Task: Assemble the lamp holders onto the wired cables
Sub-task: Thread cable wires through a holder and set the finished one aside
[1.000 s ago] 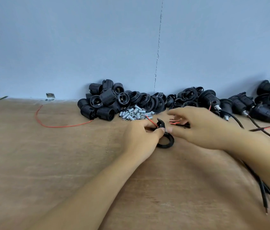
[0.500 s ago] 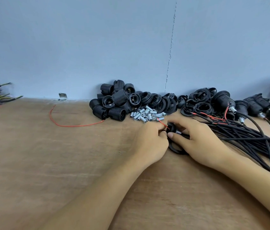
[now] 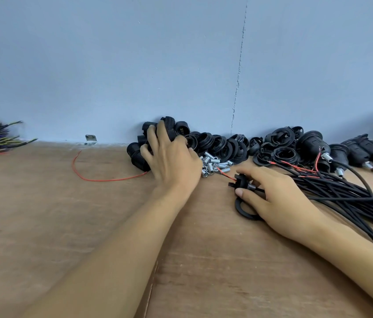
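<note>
Black ribbed holder shells (image 3: 138,154) lie heaped against the blue wall (image 3: 135,65), and the left hand (image 3: 174,161) lies on top of that heap, fingers (image 3: 151,134) spread over the ribs and the thumb low on the near side. Whether this grip has closed on one shell or only lies over several cannot be told, since the palm hides the contact.

The right hand (image 3: 279,203) lies nearer the person and to the right, on the wooden table (image 3: 66,214). Its grip is clamped: thumb and forefinger pinch a small black holder cap (image 3: 240,182) seated on the end of a wired cable, with a black ring (image 3: 241,211) lying under the palm.

The relation that matters is direction. The cable's red leads (image 3: 225,173) stick out of the cap up and to the left, so the cable's long axis points roughly at the left wrist. The shells lie beyond that, left of the cap and closer to the wall, with the pile of small metal nipples (image 3: 215,164) between the two hands. The left hand is plainly the nearer one to the shells; the right is well apart from them.

By my reading, a shell has to travel right and toward the person, its bore turned to face those leads. The bundle of black cables (image 3: 341,193) trails off right, clear of that path.
</note>
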Available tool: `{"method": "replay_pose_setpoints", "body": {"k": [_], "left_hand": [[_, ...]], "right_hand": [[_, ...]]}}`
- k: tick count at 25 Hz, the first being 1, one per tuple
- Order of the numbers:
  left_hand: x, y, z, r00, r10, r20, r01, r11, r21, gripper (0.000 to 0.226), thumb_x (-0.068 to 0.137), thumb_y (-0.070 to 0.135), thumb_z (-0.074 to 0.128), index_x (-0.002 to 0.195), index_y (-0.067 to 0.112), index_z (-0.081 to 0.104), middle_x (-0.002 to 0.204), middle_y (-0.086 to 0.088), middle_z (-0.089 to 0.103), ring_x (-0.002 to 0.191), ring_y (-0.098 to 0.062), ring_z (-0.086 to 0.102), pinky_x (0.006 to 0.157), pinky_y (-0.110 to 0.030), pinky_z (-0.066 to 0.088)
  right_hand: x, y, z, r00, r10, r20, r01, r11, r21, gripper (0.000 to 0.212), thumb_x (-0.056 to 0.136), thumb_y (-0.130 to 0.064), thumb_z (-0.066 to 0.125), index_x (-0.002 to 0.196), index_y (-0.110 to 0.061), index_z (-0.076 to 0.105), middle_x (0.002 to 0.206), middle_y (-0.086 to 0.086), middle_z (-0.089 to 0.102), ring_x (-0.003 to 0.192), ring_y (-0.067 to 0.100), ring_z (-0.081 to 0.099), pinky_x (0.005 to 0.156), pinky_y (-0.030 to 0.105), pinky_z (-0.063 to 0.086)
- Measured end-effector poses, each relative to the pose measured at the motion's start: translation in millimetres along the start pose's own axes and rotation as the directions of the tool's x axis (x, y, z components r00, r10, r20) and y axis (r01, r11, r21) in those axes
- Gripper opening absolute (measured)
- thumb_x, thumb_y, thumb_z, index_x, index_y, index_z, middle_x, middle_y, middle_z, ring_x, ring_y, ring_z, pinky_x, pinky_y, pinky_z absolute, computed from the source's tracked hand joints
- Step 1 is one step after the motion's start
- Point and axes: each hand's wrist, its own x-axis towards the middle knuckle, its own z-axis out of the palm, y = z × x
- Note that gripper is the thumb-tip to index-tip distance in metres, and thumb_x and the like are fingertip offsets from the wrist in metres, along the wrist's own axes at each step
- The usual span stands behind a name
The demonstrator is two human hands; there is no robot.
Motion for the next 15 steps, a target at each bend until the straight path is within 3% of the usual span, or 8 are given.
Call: {"method": "replay_pose_setpoints", "body": {"k": [4, 9, 13, 15], "left_hand": [[4.0, -14.9, 10.7, 0.992, 0.021, 0.123, -0.031, 0.996, 0.082, 0.029, 0.098, 0.033, 0.055, 0.123, 0.028, 0.069, 0.168, -0.015, 0.015, 0.156, -0.029, -0.006, 0.123, -0.058, 0.0], [2.6, -20.2, 16.8, 0.995, 0.065, 0.08, -0.069, 0.996, 0.05, 0.03, 0.1, 0.028, 0.053, 0.126, 0.024, 0.068, 0.166, -0.014, 0.02, 0.157, -0.027, 0.0, 0.122, -0.058, -0.005], [0.3, -28.5, 16.7, 0.988, 0.132, 0.074, -0.139, 0.986, 0.091, 0.041, 0.098, 0.014, 0.053, 0.136, 0.027, 0.062, 0.166, -0.014, 0.018, 0.157, -0.025, 0.006, 0.123, -0.056, -0.003], [0.0, -29.4, 14.6, 0.986, 0.154, 0.068, -0.16, 0.983, 0.091, 0.046, 0.097, 0.013, 0.052, 0.139, 0.029, 0.059, 0.166, -0.015, 0.017, 0.157, -0.025, 0.007, 0.123, -0.056, -0.002]], "right_hand": [[0.7, 0.7, 0.9, 1.0, -0.01, -0.001, 0.01, 1.0, -0.001, 0.04, 0.094, -0.032, 0.067, 0.132, -0.028, 0.058, 0.119, -0.014, 0.06, 0.106, 0.004, 0.049, 0.09, 0.016, 0.031], [0.8, 0.4, 1.0, 1.0, -0.021, -0.002, 0.021, 1.0, -0.001, 0.038, 0.093, -0.03, 0.068, 0.129, -0.028, 0.059, 0.111, -0.02, 0.055, 0.102, 0.001, 0.047, 0.086, 0.01, 0.028], [1.3, 1.0, 1.3, 1.0, -0.023, -0.011, 0.023, 1.0, -0.002, 0.037, 0.093, -0.029, 0.069, 0.129, -0.026, 0.06, 0.11, -0.022, 0.051, 0.098, -0.007, 0.04, 0.085, -0.002, 0.024], [0.9, 0.9, 1.0, 1.0, -0.019, -0.01, 0.019, 1.0, 0.0, 0.037, 0.092, -0.029, 0.069, 0.128, -0.026, 0.06, 0.109, -0.023, 0.051, 0.099, -0.004, 0.043, 0.085, 0.001, 0.026]]}}
